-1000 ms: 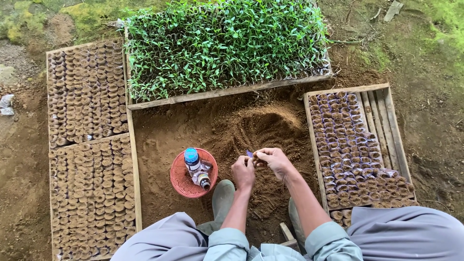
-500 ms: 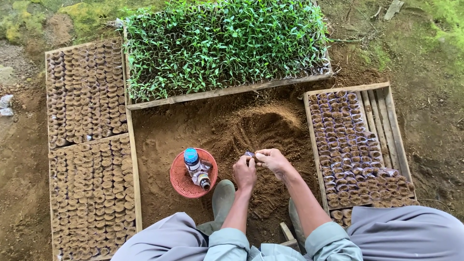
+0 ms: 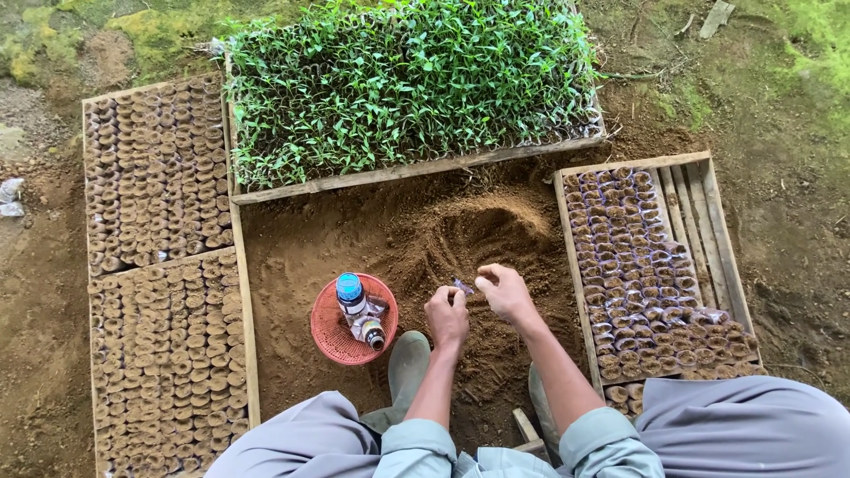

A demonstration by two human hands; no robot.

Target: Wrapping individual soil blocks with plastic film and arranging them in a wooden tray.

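Head view: we pinch a small plastic pot (image 3: 464, 287) between left hand (image 3: 447, 317) and right hand (image 3: 505, 290), fingers closed on it, just right of the red basket (image 3: 329, 329); opening it, then filling with soil, seems due.

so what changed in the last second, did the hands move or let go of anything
Hardly anything. Both hands, left hand and right hand, stay together over the soil heap, still pinching the small purple pot between them; nothing was let go. The red basket with its bottles and the trays have not moved.
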